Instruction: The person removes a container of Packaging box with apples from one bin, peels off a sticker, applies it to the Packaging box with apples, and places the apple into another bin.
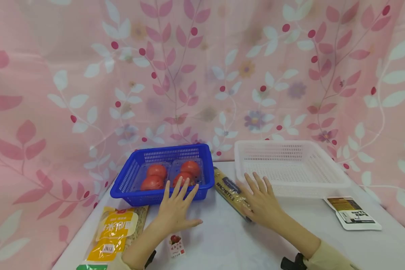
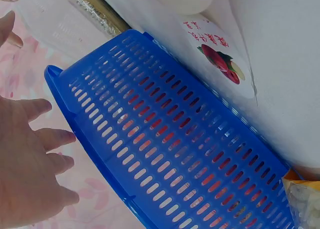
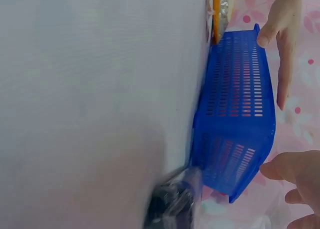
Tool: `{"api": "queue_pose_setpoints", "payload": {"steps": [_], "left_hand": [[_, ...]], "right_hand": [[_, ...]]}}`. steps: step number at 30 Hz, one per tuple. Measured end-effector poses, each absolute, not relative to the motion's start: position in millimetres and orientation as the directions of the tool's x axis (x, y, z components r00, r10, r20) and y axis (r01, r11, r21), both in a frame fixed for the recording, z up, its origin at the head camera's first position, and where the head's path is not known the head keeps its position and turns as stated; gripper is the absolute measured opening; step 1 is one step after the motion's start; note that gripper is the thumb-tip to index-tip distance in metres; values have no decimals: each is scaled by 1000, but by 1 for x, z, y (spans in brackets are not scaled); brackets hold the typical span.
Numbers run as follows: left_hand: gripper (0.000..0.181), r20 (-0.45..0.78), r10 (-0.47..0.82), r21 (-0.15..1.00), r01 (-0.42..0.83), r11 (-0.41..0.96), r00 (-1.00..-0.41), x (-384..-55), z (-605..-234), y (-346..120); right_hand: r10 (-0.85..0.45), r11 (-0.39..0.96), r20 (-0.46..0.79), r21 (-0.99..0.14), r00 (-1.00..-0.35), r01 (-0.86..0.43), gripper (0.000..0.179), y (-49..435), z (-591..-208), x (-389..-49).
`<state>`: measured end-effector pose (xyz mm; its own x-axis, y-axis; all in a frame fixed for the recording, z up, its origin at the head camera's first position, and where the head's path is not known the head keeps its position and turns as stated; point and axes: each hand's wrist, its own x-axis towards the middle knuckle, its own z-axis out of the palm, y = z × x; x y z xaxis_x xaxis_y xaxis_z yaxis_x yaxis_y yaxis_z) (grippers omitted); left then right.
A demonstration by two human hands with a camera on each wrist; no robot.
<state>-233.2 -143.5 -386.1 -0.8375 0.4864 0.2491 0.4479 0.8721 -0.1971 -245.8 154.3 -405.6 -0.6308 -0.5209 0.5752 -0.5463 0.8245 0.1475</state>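
Observation:
My left hand point(image 1: 175, 210) is held over the table with fingers straight and spread, in front of the blue basket point(image 1: 121, 189). Inside that basket are tomatoes point(image 1: 156, 171) in two clear plastic packs. Fingers spread as well, my right hand point(image 1: 264, 204) hovers beside the spaghetti pack point(image 1: 227, 189) and hides part of it. In the left wrist view, the left fingers point(image 2: 55, 139) appear near the rim of the blue basket point(image 2: 165, 134). The right wrist view shows the right hand point(image 3: 300, 181) by the corner of the blue basket point(image 3: 235, 119). Neither hand holds anything.
A white basket point(image 1: 290, 183) stands at the back right. Nearby lies a white and brown pouch point(image 1: 352, 213). On the left is a yellow bag of grain-like food point(image 1: 116, 228). A small card with a red fruit picture point(image 1: 177, 245) lies near the left wrist.

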Motion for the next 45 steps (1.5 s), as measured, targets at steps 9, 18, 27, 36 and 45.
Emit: {"api": "queue_pose_setpoints", "payload": {"steps": [9,18,27,36,45], "left_hand": [[81,271,363,183,418,890,-891,-257,-379,-153],[76,116,62,456,108,883,-991,-309,-362,-159],[80,47,-22,455,1,891,-999,-333,-369,-170],[75,35,-41,444,-21,896,-999,-342,-368,-161],[62,49,-10,406,11,914,-999,-347,-369,-159]], "right_hand": [[-529,678,592,-136,-608,-722,55,113,-390,-263],[-615,509,459,-390,-642,-767,36,48,-373,-302],[-457,790,262,-318,-850,-524,53,8,-370,-347],[-411,877,167,-195,-896,-438,67,-8,-366,-370],[-428,881,66,-193,-901,-433,71,-25,-367,-378]]}}
